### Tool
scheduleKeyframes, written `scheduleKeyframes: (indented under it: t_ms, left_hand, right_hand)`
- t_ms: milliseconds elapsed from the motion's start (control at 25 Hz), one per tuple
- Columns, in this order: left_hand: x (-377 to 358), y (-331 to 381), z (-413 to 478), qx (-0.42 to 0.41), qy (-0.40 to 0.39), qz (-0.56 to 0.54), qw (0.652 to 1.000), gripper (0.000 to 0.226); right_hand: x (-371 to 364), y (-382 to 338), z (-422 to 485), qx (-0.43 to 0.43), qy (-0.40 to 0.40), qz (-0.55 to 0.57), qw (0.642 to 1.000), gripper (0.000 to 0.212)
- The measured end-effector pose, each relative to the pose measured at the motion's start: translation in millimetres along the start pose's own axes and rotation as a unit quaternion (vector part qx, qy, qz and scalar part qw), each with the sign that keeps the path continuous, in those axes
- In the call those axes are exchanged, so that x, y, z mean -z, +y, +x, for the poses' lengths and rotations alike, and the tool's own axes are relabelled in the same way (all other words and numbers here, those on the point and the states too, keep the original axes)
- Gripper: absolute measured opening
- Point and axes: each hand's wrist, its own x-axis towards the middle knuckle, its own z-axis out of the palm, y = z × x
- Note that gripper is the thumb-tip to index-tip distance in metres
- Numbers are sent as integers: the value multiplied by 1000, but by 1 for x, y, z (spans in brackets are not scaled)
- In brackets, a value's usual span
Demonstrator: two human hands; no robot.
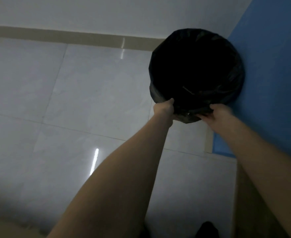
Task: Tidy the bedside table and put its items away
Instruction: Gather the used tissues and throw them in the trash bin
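Note:
A round bin lined with a black plastic bag [196,69] stands on the tiled floor in the corner, against the blue wall. Its inside is too dark to make out. My left hand [164,108] grips the bag's near rim on the left side. My right hand [215,114] grips the same rim a little to the right, with crumpled black plastic bunched between the two hands. Both arms reach forward and down from the bottom of the head view. The bedside table is not in view.
Glossy pale floor tiles [83,100] fill the left and middle. A white wall with a beige skirting board [72,36] runs along the back. The blue wall [275,66] bounds the right side. A dark shape [208,229] shows at the bottom edge.

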Motion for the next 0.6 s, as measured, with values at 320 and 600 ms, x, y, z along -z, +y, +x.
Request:
scheduleKeyframes:
  t_ms: [320,600]
  left_hand:
    - [24,-20,-15,9,35,28,999,35]
    - [74,-78,-63,15,44,38,998,31]
  right_hand:
    - [22,34,-26,-13,19,-17,1000,47]
    - [64,105,-83,-33,38,9,999,38]
